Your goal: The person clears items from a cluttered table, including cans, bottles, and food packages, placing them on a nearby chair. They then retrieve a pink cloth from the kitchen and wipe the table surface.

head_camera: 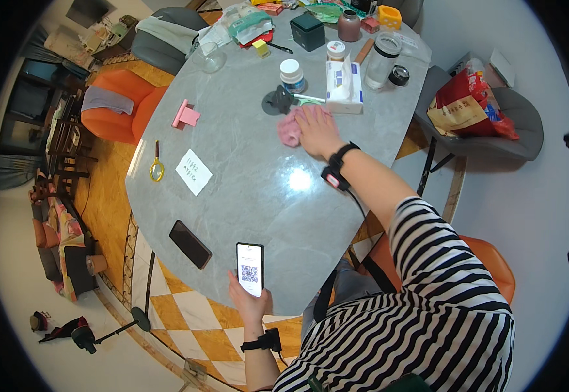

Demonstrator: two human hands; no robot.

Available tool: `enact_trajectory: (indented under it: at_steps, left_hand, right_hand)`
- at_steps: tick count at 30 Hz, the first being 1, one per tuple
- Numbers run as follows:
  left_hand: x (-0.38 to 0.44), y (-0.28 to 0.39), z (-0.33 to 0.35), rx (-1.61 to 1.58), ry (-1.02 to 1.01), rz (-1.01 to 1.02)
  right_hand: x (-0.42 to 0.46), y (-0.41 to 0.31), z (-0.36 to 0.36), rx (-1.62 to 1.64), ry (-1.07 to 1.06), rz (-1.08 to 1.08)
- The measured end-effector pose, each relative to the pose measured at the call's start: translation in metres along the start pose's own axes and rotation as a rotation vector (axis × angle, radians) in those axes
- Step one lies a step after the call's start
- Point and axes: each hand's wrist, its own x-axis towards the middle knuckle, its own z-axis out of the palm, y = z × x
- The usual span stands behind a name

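My left hand (249,299) holds a smartphone (250,268) upright by its lower end, its lit screen showing a printed-style code. My right hand (317,131) lies palm down on a crumpled pink cloth (290,128) on the grey marble-look table (264,196); how firmly its fingers grip is hidden. Just beyond the cloth are a dark rumpled item (281,100) on a round dark base, a white-and-green slim object (310,99) and a tissue box (344,88). A second, dark phone (190,244) lies left of the held one. Near it rest a handwritten paper (193,172) and a magnifying glass (157,169).
A pink phone stand or clip (185,115) sits at the table's left. Toward the far side stand a white-lidded bottle (291,76), a glass jar (383,61), a glass bowl (209,58) and a dark green box (307,32). A chair at right holds bags (473,105).
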Motion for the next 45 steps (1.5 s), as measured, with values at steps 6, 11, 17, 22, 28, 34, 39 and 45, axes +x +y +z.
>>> enact_trajectory:
  at_steps: [6,11,17,22,28,34,39,45]
  left_hand:
    - [0.007,0.011,0.002,-0.040,-0.017,-0.010]
    - [0.017,0.019,0.012,-0.051,-0.002,-0.020]
    - [0.024,0.011,0.013,-0.002,0.036,0.006]
    - [0.029,0.013,0.013,0.014,0.006,0.071]
    - [0.030,0.018,0.010,-0.028,0.009,0.007]
    - [0.036,0.019,0.013,0.001,0.058,0.010]
    - [0.038,0.015,0.010,0.045,0.092,0.080]
    - [0.029,-0.026,-0.010,0.010,-0.112,0.101]
  right_hand:
    - [-0.018,-0.037,0.003,0.053,-0.097,0.082]
    - [-0.184,-0.058,0.000,0.105,-0.006,-0.347]
    - [-0.193,0.049,-0.045,-0.021,-0.002,-0.186]
    - [-0.104,0.186,-0.050,-0.241,0.242,0.183]
    - [-0.069,0.155,-0.056,-0.076,0.101,0.480]
    - [-0.223,-0.011,-0.032,0.034,-0.068,-0.054]
    - [-0.306,-0.129,-0.020,0.252,-0.304,-0.366]
    - [-0.313,-0.128,-0.012,0.156,-0.270,-0.336]
